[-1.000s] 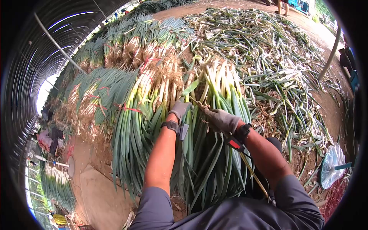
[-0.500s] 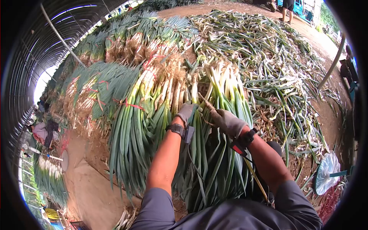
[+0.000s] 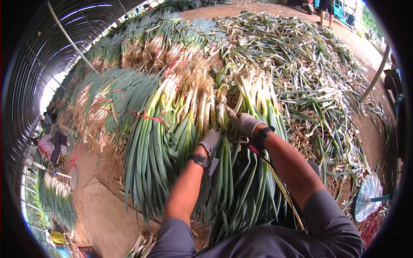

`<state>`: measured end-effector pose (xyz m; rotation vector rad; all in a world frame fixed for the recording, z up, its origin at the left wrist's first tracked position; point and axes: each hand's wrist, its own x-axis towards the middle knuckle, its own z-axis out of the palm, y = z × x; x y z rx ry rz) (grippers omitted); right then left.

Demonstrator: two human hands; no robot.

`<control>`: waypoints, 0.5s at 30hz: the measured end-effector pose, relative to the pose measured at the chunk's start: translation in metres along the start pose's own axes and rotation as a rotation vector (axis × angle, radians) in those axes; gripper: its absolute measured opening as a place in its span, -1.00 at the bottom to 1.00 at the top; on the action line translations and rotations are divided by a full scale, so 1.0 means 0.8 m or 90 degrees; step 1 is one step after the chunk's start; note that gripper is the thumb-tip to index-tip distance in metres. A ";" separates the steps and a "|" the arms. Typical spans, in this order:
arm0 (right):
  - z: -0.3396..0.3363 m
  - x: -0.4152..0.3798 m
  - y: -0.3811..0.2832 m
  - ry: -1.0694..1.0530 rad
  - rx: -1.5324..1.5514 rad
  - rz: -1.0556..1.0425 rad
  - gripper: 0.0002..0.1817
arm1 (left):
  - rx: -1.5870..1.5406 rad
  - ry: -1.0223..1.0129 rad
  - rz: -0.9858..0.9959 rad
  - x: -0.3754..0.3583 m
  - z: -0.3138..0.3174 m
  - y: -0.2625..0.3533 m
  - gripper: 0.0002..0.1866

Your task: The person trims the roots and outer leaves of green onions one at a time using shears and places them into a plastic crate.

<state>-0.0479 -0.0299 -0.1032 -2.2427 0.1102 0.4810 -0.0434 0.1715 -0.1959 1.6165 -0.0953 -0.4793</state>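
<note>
My left hand (image 3: 211, 139), in a grey glove, is closed around a green onion (image 3: 222, 114) in the middle of the pile. Its pale root end points away from me. My right hand (image 3: 247, 124), gloved too, has its fingers pinched at the pale stalk of the same onion, just above the left hand; its brownish fingertips overlap the stalk. To the right lies a group of cleaner white-stemmed green onions (image 3: 254, 92). On the left are unpeeled green onions (image 3: 195, 101) with brown roots, beside a bundle tied with red string (image 3: 150, 118).
Stripped leaves (image 3: 309, 86) cover the ground on the right. More tied bundles (image 3: 92, 101) lie to the left and behind. A clear plastic bag (image 3: 369, 198) hangs at the right. A brown sheet (image 3: 105, 210) lies front left. A person's legs (image 3: 327, 15) show far back.
My right hand has moved left and slightly up, from beside the stalk to right at it. My left hand has lowered a little along the green onion.
</note>
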 end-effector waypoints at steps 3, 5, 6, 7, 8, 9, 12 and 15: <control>0.000 0.007 -0.001 -0.041 0.015 -0.004 -0.12 | -0.121 -0.041 -0.058 -0.005 -0.008 -0.016 -0.58; 0.007 0.019 0.003 -0.046 0.046 0.014 -0.13 | -0.205 -0.057 -0.102 -0.011 -0.011 -0.020 -0.58; 0.011 0.022 0.001 -0.033 0.079 0.037 -0.14 | -0.214 -0.051 -0.105 -0.016 -0.010 -0.018 -0.58; 0.013 0.024 0.001 -0.019 0.112 0.060 -0.14 | -0.222 -0.045 -0.109 -0.020 -0.008 -0.015 -0.57; 0.012 0.026 0.003 -0.034 0.090 0.045 -0.15 | -0.208 -0.040 -0.085 -0.024 -0.006 -0.012 -0.57; 0.008 0.019 -0.001 -0.049 0.068 0.029 -0.15 | -0.194 -0.035 -0.061 -0.027 -0.004 -0.010 -0.57; -0.004 -0.012 -0.018 -0.061 0.080 0.029 -0.16 | -0.175 -0.014 -0.018 -0.031 -0.004 -0.002 -0.53; -0.006 -0.008 0.001 -0.055 0.155 0.012 -0.15 | -0.170 -0.031 -0.010 -0.029 -0.002 0.001 -0.41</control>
